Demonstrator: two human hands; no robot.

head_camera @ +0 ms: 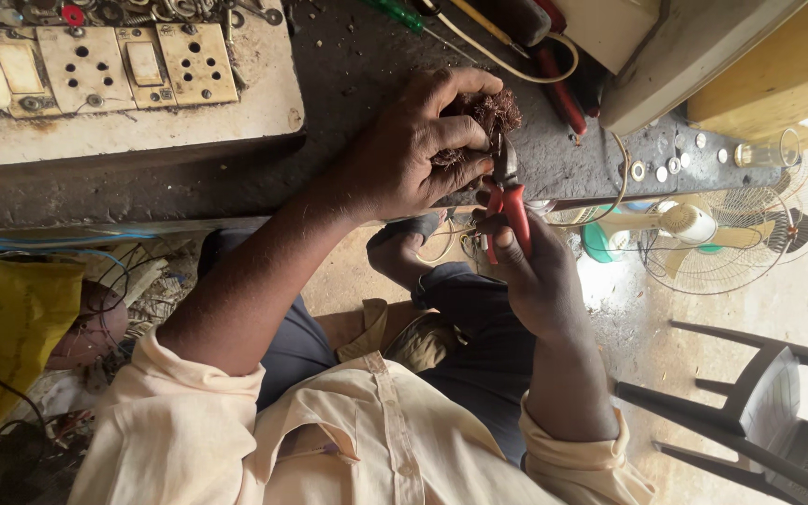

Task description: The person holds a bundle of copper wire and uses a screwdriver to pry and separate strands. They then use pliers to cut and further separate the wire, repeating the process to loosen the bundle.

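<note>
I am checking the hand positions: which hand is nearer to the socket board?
Left. The left hand holds a copper wire bundle right of the socket board; the right hand, gripping red-handled pliers, is farther.

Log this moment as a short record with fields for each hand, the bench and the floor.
left hand: clasps a bundle of copper wire
right hand: holds red-handled pliers, tip at the wire
bench: switch and socket board, screwdrivers, washers
floor: pedestal fan, dark plastic chair
</note>
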